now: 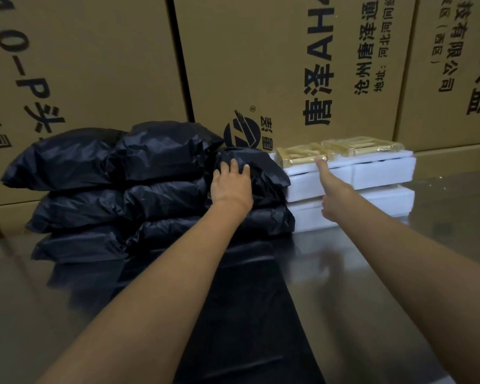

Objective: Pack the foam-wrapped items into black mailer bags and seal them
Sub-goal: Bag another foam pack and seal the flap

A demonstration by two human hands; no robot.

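- Black plastic fills most of what I see: a stack of packed mailer bags [100,195] sits on the steel table [372,273], backed up against the cardboard boxes [261,65].
- Taking that stack as my landmark, the newest bag [263,178] lies at its right end, on top of another packed bag and touching the foam next to it.
- My left hand [231,187] rests palm-down on that top right bag, fingers spread and fairly straight, pressing on the crumpled plastic rather than curling round it.
- Just right of the stack stand the white foam blocks [377,176], two layers high, flush against the bags.
- On top of the foam, at the same height as the stack's upper row, lie two yellowish clear-wrapped packs [341,149]; I cannot make out what is inside them.
- My right hand [334,198] is stretched out in front of the foam, right of the stack, thumb up near the edge of the nearer yellowish pack. The fingers point downward and look loosely apart, holding nothing; the hand is blurred, so I cannot say whether the thumb actually touches the pack.
- In front of the stack, toward me, a flat empty mailer bag [250,314] lies spread on the table, running from the base of the stack to the bottom edge of my view, partly under my left forearm.
- Behind the stack the boxes carry large black printed lettering and a round logo.
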